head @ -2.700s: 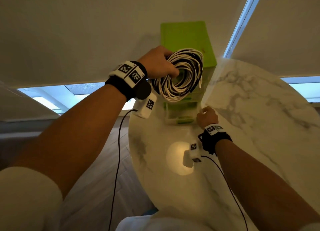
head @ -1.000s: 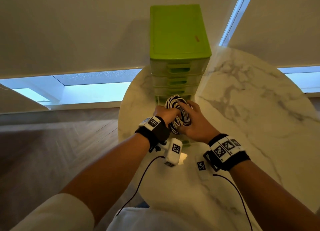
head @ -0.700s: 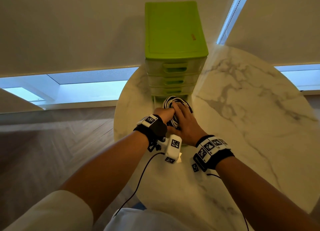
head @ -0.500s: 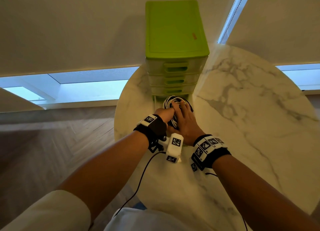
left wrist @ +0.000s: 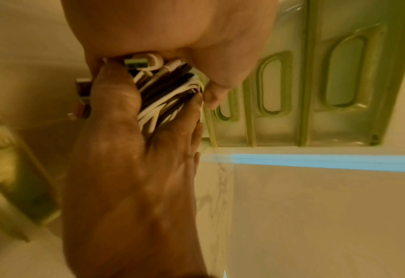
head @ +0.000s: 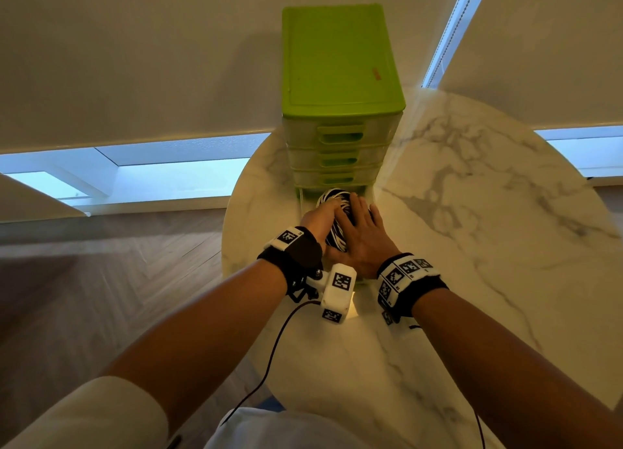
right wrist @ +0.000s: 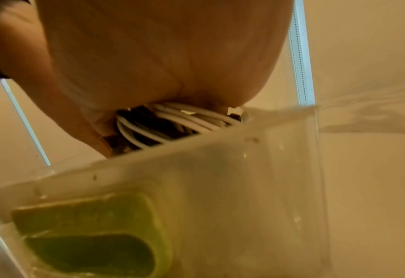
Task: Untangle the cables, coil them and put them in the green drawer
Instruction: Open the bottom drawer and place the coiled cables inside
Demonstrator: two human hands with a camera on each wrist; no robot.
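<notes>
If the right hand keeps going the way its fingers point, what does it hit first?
The right hand already lies flat on the coiled cables. Pushing on, it would likely meet the closed drawer fronts of the green drawer unit just above the open drawer; depth is unclear.

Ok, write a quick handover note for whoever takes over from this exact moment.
Left hand: grips the coiled cables.
Right hand: fingers flat, presses the coil down.
Coil: black and white cables bundled, in the pulled-out bottom drawer of the green drawer unit on the marble table.
Done: cables coiled and brought into the drawer.
Left: let go, withdraw both hands, push the drawer shut.
</notes>
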